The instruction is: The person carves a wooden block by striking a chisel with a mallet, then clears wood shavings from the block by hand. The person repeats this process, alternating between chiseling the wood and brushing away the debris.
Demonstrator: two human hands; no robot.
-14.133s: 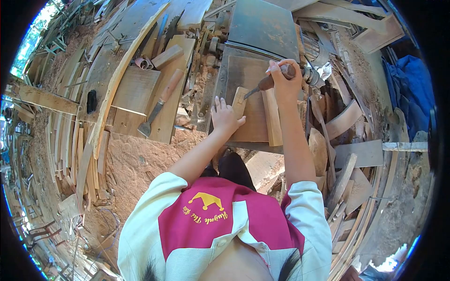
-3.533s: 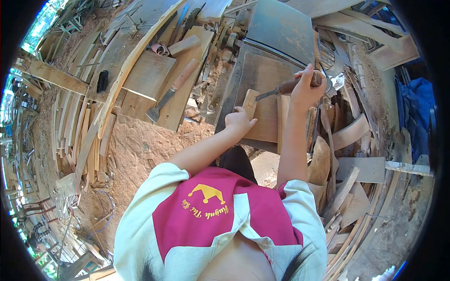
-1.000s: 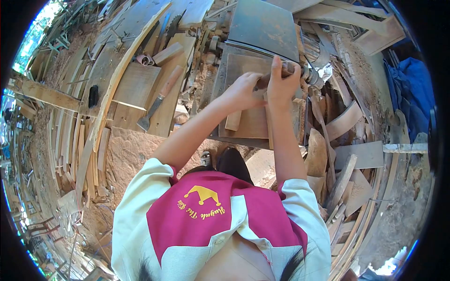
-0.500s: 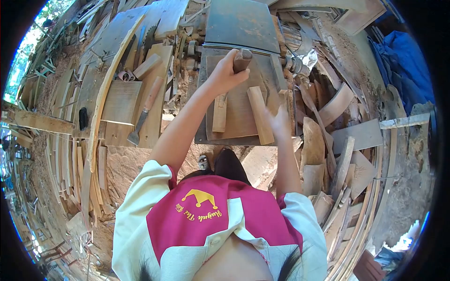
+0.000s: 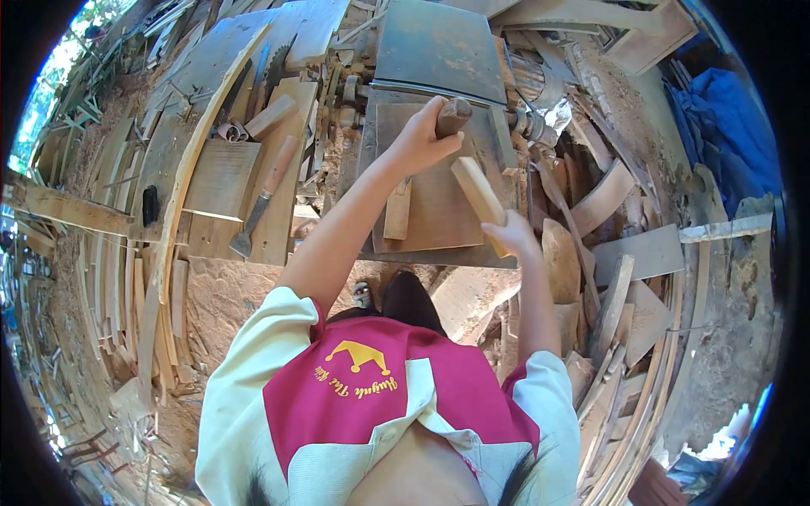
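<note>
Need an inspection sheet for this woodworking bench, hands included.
Surface: flat brown wooden board on a dark tabletop.
Handled things: brown wooden tool handle, working end unclear; pale rectangular wooden bar, raised at a slant; small tan wooden block lying on the board.
Clutter: wide-bladed chisel with a wooden handle on planks to the left; curved wooden offcut among scraps to the right.
Hands: left hand grips the tool handle; right hand holds the bar's near end.
Cables: none identifiable for certain.
Surroundings: bunched blue sheet at far right; reddish-brown ground below.
</note>
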